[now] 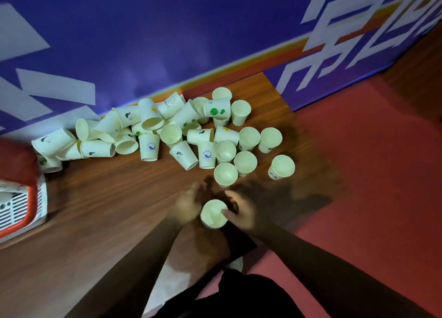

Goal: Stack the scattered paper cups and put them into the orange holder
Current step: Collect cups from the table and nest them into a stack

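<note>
A white paper cup (212,213) stands mouth-up between my two hands near the middle of the view. My right hand (244,212) grips its right rim with thumb and fingers. My left hand (189,204) is blurred and touches or cups its left side. Several more paper cups lie scattered beyond on the wooden floor: upright ones such as the cup (225,174) just past my hands, tipped ones in a pile (148,121) against the wall. The orange holder (26,212) with a white slatted side sits at the far left edge, partly cut off.
A blue wall banner (167,42) with white shapes backs the cup pile. A red mat (370,162) covers the floor on the right. A lone upright cup (282,167) stands near the mat's edge. My knees and dark clothing fill the bottom centre.
</note>
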